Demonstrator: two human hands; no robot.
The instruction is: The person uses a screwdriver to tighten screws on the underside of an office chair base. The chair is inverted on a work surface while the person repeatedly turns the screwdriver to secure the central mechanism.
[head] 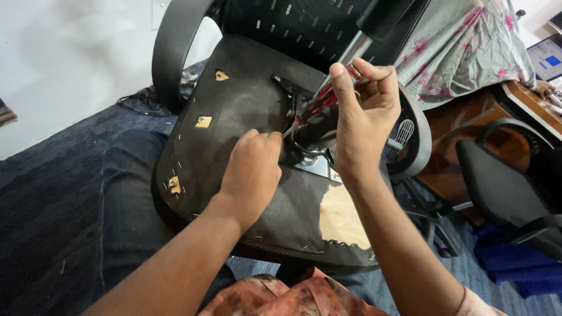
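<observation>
An upturned chair seat (pixel 234 111) was found lying across the person's lap. The right hand (pixel 366 108) was closed around a red-handled screwdriver (pixel 319 100), its tip set at the metal plate (pixel 313 164) under the seat. The left hand (pixel 252 172) was rested on the seat, fingers pinched at the tip.

One screen is seen: a flat rectangular laptop screen (pixel 545 57) at the far right edge, cut off by the frame. It is tilted above the brown wooden desk (pixel 530 99). Its face is pale grey-white, with a bright blue rectangular patch near the middle.
</observation>
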